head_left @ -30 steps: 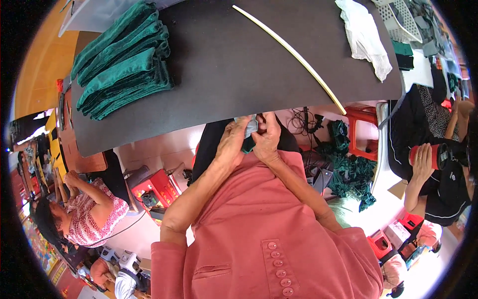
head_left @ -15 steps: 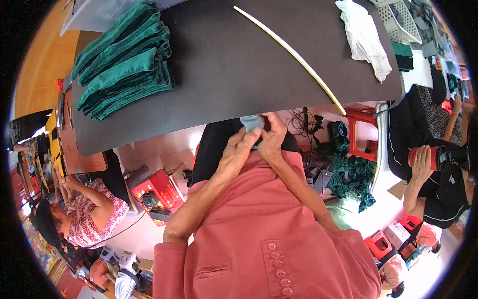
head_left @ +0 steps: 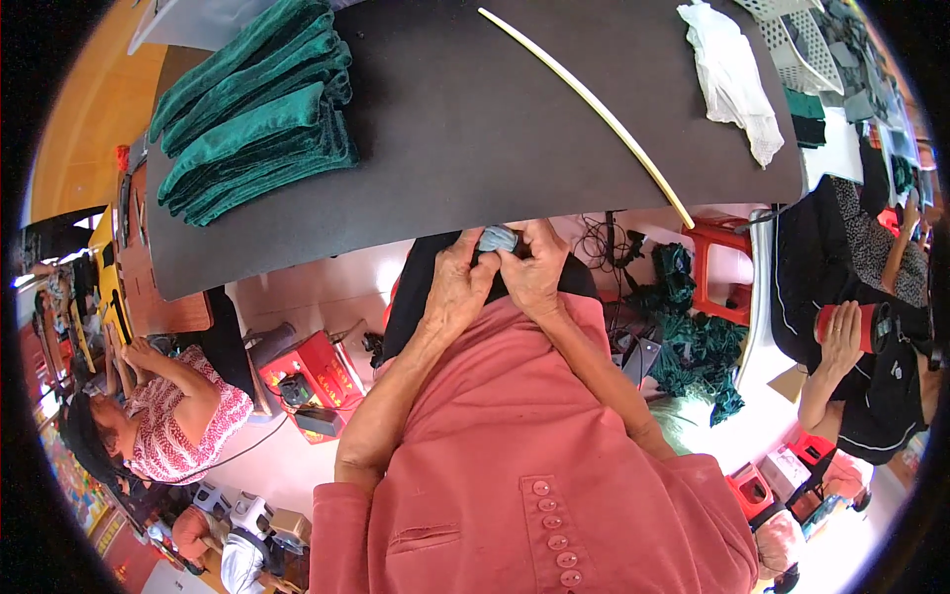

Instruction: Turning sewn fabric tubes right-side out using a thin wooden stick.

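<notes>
Now, in the head view, the left hand (head_left: 459, 285) and right hand (head_left: 535, 273) are closed, pinching a bunched grey-blue piece of cloth (head_left: 498, 239) between them, just off the near edge of the dark table (head_left: 445, 129). It looks light, soft and pliable, hardly fragile or slippery, best gripped at opposite edges between thumb and fingertips. Folded green velvet pieces (head_left: 257, 139) lie on the table's left part.

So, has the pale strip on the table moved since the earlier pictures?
No. Against the dark tabletop, the pale strip lies as before, its near end still sticking out past the table's near edge.
</notes>
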A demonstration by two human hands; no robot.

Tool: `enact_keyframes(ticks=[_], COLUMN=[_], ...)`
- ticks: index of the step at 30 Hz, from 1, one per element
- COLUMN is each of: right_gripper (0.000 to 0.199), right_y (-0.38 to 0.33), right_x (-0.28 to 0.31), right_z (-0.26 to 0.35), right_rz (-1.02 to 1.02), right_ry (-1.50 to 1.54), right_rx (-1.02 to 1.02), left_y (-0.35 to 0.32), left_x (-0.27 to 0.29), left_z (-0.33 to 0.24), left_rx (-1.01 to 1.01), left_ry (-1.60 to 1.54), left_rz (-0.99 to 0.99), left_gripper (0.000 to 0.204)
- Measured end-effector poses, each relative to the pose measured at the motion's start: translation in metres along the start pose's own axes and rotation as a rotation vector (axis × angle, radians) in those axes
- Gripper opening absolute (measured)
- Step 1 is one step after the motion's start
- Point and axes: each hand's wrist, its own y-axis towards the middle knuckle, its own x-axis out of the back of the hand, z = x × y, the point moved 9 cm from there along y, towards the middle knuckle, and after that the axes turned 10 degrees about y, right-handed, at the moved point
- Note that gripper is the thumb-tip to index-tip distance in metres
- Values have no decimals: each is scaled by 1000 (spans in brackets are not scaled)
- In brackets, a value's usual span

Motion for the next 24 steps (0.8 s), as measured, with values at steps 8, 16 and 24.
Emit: enact_keyframes(ticks=[8, 16, 24], right_gripper=[17, 9, 15], right_y=[-8, -9, -13], right_x=[-16, -11, -9], right_z=[9, -8, -37], right_rz=[201, 112, 67], right_ry=[155, 325, 500], right_rx=[-82, -284, -566], left_y=[-1, 2, 3], left_x=[11, 3, 3], left_z=[17, 5, 4], left_rx=[-58, 2, -3], left_ry=[143, 87, 282], left_rz=[-7, 213, 207], left_gripper=[30, 29, 31])
